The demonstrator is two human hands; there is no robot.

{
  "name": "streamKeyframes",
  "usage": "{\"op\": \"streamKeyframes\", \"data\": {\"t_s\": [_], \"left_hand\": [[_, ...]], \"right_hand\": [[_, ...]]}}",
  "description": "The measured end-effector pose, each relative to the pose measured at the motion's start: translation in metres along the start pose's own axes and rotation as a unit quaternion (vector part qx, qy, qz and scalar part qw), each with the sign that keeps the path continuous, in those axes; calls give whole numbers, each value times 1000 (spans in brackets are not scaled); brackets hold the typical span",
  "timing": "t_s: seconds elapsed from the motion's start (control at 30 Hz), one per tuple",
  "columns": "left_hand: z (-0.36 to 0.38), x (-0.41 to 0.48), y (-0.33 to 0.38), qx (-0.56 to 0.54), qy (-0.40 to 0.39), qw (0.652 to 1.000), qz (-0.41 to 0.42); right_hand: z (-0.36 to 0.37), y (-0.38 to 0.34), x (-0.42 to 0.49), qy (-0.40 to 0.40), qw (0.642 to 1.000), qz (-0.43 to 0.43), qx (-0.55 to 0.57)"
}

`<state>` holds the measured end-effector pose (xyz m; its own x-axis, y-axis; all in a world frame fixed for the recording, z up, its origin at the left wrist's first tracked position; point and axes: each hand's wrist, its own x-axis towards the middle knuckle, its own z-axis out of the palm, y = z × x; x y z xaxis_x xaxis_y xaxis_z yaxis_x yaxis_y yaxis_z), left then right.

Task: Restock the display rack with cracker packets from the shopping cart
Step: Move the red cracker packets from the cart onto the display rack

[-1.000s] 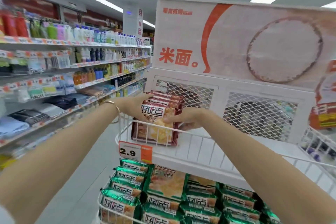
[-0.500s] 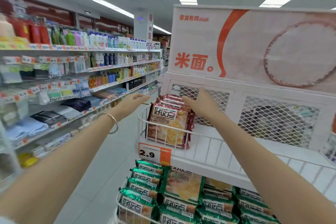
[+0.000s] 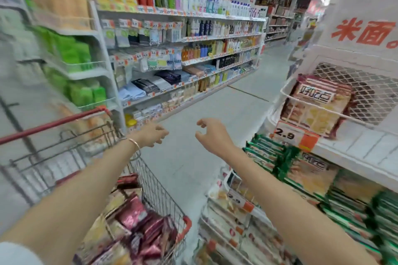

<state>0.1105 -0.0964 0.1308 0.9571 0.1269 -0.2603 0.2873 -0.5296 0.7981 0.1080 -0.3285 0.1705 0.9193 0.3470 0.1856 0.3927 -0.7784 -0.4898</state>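
Half a second ago our hands were up at the top tier, just letting go of the red cracker packets [image 3: 316, 105]. Now both have drawn back and hang over the aisle floor. Our left hand [image 3: 151, 134], a bracelet [image 3: 135, 146] at its wrist, holds nothing, fingers loosely curled. Our right hand [image 3: 212, 133], near it toward 3 o'clock, is likewise empty, with fingers and thumb slack and apart.

Our view has swung left and down. The display rack [image 3: 353, 150] has slid out to 3 o'clock, and the red cracker packets stand upright behind its top tier's wire front, above the 2.9 price tag [image 3: 295, 135]. The shopping cart [image 3: 163, 196] has come into sight at 7 o'clock, with more packets [image 3: 137, 221] heaped inside, blurred.
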Motion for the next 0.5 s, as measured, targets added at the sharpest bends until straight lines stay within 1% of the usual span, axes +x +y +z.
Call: {"op": "streamKeyframes", "data": {"t_s": [0.1,0.2,0.3,0.4,0.5], "left_hand": [[-21,-29,-79,23,7,998,-64],[-29,-60,-138,35,14,992,-117],[-34,-80,-188,-1,13,986,-169],[-31,-92,-231,-28,35,979,-199],[-23,-98,-269,-105,46,964,-242]], "right_hand": [[80,-24,-14,-102,995,1,7],[144,-39,-29,-191,982,0,5],[195,-45,-40,-258,966,5,11],[236,-39,-43,-319,948,-4,-5],[271,-29,-39,-378,925,-4,-23]]}}
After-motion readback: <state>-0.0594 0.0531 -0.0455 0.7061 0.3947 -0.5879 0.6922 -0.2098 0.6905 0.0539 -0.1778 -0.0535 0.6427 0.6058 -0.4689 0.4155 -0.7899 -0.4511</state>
